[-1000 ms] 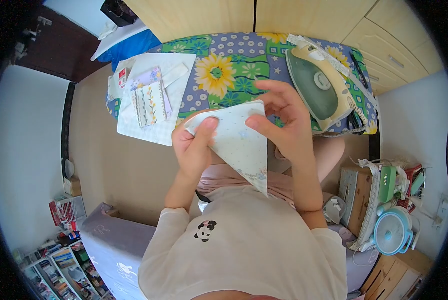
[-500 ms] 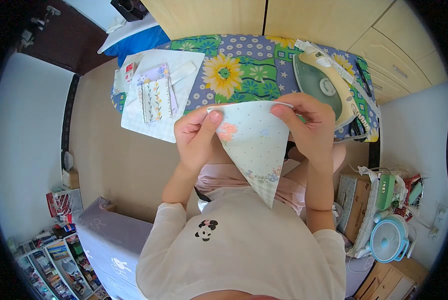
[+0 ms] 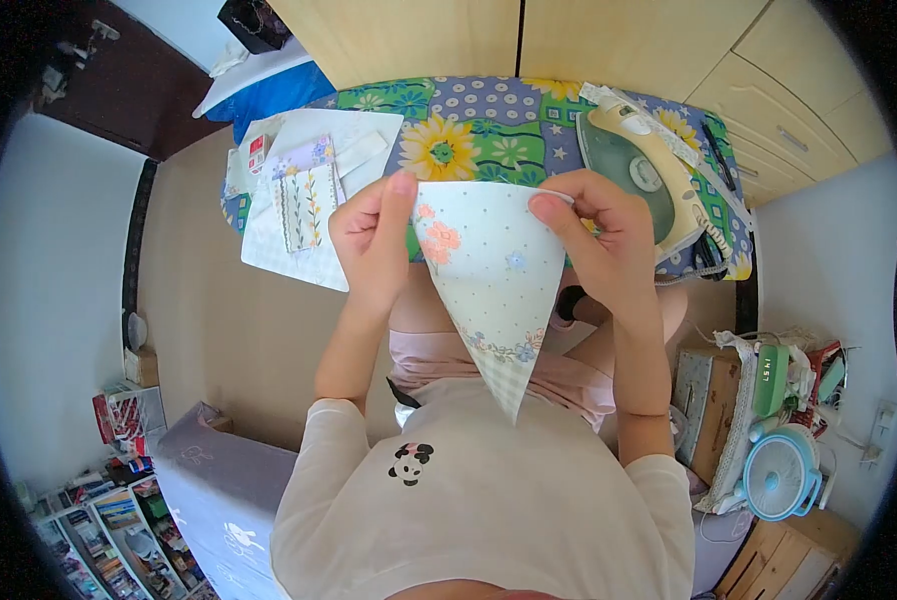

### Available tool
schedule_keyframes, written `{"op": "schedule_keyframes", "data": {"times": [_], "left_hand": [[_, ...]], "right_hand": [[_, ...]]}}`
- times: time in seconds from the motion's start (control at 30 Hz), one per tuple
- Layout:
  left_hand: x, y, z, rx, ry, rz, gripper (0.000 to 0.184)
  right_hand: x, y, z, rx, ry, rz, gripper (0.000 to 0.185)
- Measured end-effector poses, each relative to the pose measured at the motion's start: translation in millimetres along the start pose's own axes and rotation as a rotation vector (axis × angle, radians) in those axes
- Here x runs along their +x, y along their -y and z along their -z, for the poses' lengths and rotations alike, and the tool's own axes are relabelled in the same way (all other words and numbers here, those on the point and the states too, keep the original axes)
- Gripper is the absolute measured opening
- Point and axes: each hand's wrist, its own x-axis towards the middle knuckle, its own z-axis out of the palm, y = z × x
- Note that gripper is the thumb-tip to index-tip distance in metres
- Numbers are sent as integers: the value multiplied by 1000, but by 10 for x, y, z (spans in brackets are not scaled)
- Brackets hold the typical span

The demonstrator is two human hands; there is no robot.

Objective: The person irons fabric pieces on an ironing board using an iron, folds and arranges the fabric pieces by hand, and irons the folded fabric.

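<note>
A pale blue floral fabric triangle hangs point down between my hands, with coral and blue flowers and a checked band near its tip. My left hand pinches its upper left corner, and my right hand pinches the upper right one. Just beyond lies an ironing board covered in sunflower-patterned cloth. A cream and green iron rests on it, beyond my right hand. Toward the left, a folded floral cloth lies on a white sheet.
The iron's coiled cord lies along the board's right end. A blue fan and a wooden crate stand at lower right. The grey-purple sofa is behind on the left. Pale cabinets rise behind the board.
Both hands have lifted slightly, raising the fabric triangle's top edge. The cloth now faces me more flatly, and its tip has swung a little left.
</note>
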Motion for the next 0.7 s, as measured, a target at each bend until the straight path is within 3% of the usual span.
{"op": "schedule_keyframes", "data": {"times": [0.07,0.2,0.3,0.33,0.4,0.63,0.7], "left_hand": [[8,-70,-60,375,20,-96,22],[57,-17,-97,572,8,-334,24],[141,-60,-193,150,-51,-130,24],[139,-49,-117,147,-45,-129,24],[104,-3,67,80,213,93,25],[137,-67,10,137,208,304,26],[151,-137,-116,-83,185,358,25]], "right_hand": [[11,5,-5,-3,-9,1,14],[76,96,-15,-2,5,-34,15],[137,65,-28,116,-45,0,15],[155,70,-14,113,-52,0,15],[186,87,12,117,-82,-16,14],[330,-5,-35,-61,-148,169,13],[360,-1,-52,-7,-147,204,14]]}}
